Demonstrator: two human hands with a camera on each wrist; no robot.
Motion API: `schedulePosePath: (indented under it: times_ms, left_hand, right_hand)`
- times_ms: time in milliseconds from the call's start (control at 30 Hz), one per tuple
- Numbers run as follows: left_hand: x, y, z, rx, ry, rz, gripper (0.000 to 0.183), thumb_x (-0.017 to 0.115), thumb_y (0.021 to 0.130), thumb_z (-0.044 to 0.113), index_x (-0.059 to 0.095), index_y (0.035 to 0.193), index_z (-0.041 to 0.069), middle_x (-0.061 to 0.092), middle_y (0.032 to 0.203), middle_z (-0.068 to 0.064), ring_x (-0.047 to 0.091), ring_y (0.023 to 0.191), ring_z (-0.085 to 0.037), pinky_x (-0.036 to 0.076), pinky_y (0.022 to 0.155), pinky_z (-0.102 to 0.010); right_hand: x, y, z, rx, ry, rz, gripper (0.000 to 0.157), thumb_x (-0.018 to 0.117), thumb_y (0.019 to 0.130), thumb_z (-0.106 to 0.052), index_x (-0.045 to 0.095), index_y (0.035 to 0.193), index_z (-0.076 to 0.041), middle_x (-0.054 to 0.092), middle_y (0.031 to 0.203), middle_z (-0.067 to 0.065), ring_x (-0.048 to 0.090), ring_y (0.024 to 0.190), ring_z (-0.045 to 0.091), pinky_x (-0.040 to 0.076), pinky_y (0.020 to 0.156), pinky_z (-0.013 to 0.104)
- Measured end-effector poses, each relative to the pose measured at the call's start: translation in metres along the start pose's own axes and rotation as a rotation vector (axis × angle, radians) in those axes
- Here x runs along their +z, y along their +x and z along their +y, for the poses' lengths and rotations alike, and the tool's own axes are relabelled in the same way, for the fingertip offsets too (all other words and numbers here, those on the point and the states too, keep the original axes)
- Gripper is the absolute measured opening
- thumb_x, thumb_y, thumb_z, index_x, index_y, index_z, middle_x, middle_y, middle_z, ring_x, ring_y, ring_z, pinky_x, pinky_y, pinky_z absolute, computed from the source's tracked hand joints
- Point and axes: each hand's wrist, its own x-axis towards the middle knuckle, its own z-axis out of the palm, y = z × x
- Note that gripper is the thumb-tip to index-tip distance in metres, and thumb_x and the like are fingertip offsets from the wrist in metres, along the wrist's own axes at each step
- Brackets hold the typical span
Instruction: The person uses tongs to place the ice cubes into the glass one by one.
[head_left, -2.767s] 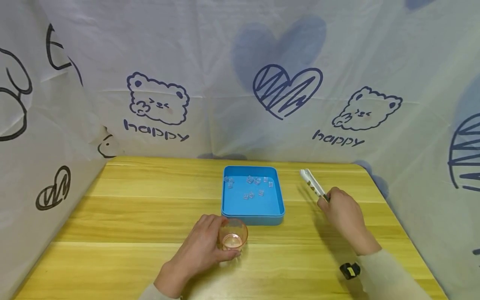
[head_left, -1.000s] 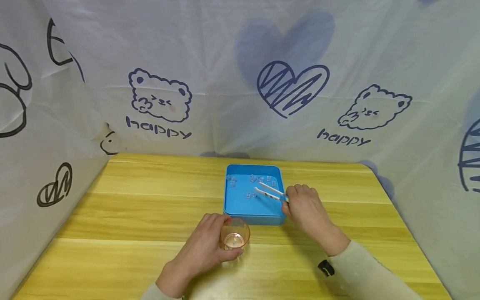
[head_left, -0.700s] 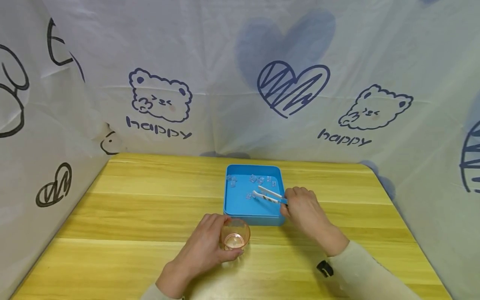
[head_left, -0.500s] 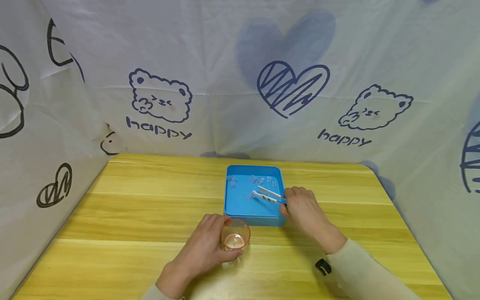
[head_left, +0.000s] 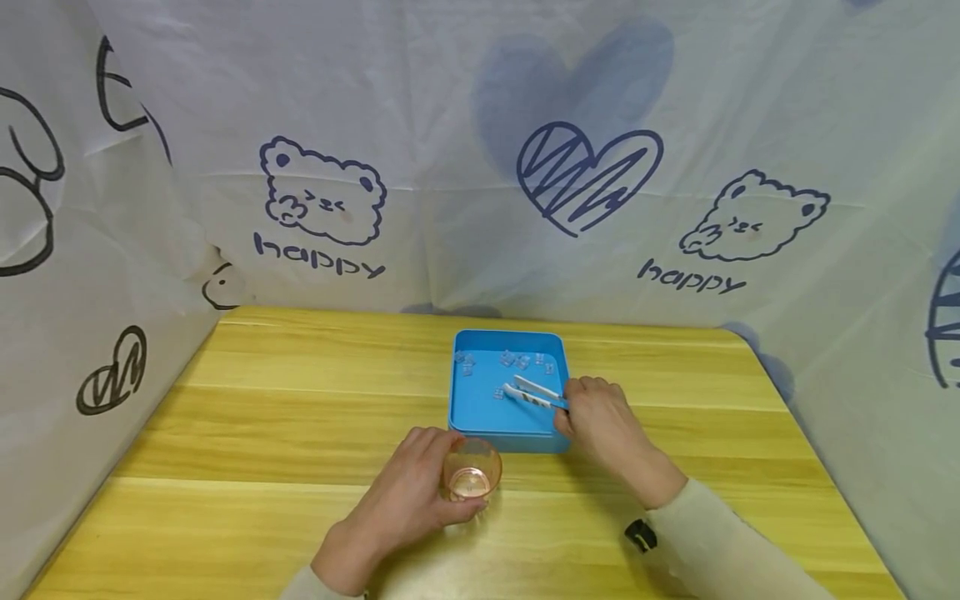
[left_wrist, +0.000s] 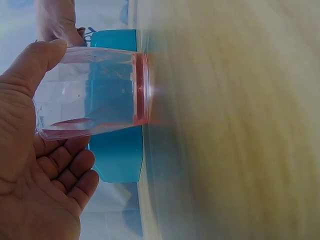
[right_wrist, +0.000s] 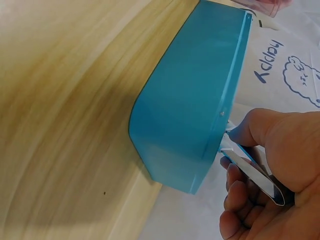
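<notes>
Near the front of the blue box [head_left: 468, 414], my left hand [head_left: 405, 492] grips a clear orange-pink cup [head_left: 472, 477], thumb on the near side and fingers round the far side. The left wrist view shows the cup [left_wrist: 95, 92] upright at the table surface, with nothing seen inside. My right hand [head_left: 606, 422] holds white-tipped tongs [head_left: 534, 399] over the box's right wall. Their tips are apart, low in the box beside a small clear cube [head_left: 498, 392]; whether anything sits between them is hard to tell. Several more clear cubes [head_left: 507, 359] lie toward the back of the box.
The wood-grain table [head_left: 285, 400] reaches back to a white cloth [head_left: 442, 150] printed with bears and hearts, which also hangs at both sides. A dark object [head_left: 641, 535] shows by the right sleeve.
My right hand has brought the tongs leftward from beside the box to inside it. Their arms spread, then drew somewhat closer at the front cubes. My left hand and the cup stay in place.
</notes>
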Motion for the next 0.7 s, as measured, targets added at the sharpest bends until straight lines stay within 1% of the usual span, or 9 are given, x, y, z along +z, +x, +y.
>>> schedulePosePath:
  times_ms: [233, 500, 600, 700]
  left_hand:
    - [0.0, 0.0, 0.0, 0.002, 0.001, 0.004, 0.081, 0.092, 0.076, 0.052, 0.062, 0.136, 0.006, 0.066, 0.125, -0.002, 0.055, 0.119, -0.019, 0.052, 0.106, -0.04]
    - [0.0, 0.0, 0.0, 0.006, -0.001, 0.0, 0.081, 0.091, 0.077, 0.052, 0.062, 0.136, 0.006, 0.066, 0.126, -0.002, 0.055, 0.119, -0.019, 0.052, 0.107, -0.041]
    - [0.0, -0.001, -0.001, 0.01, -0.002, 0.006, 0.08, 0.092, 0.077, 0.051, 0.062, 0.136, 0.006, 0.066, 0.125, -0.003, 0.055, 0.119, -0.019, 0.052, 0.107, -0.041]
    - [0.0, -0.001, -0.001, 0.012, -0.009, 0.005, 0.079, 0.091, 0.077, 0.051, 0.062, 0.135, 0.006, 0.066, 0.125, -0.003, 0.055, 0.119, -0.019, 0.052, 0.106, -0.041]
  right_hand:
    - [0.005, -0.001, 0.002, -0.001, 0.014, 0.013, 0.019, 0.074, 0.091, -0.012, 0.06, 0.082, -0.002, 0.044, 0.066, 0.002, 0.042, 0.063, 0.02, 0.038, 0.06, 0.034]
    - [-0.001, -0.009, 0.003, 0.048, 0.118, 0.029, 0.021, 0.07, 0.09, -0.006, 0.053, 0.077, -0.009, 0.042, 0.069, 0.001, 0.04, 0.066, 0.019, 0.036, 0.066, 0.035]
    - [-0.005, -0.013, 0.003, 0.046, 0.13, 0.048, 0.018, 0.069, 0.091, -0.006, 0.056, 0.079, -0.007, 0.044, 0.07, 0.001, 0.042, 0.067, 0.018, 0.041, 0.068, 0.037]
    - [-0.009, -0.018, 0.004, 0.053, 0.142, 0.066, 0.012, 0.07, 0.091, -0.007, 0.061, 0.083, -0.005, 0.052, 0.073, 0.002, 0.046, 0.069, 0.019, 0.048, 0.072, 0.042]
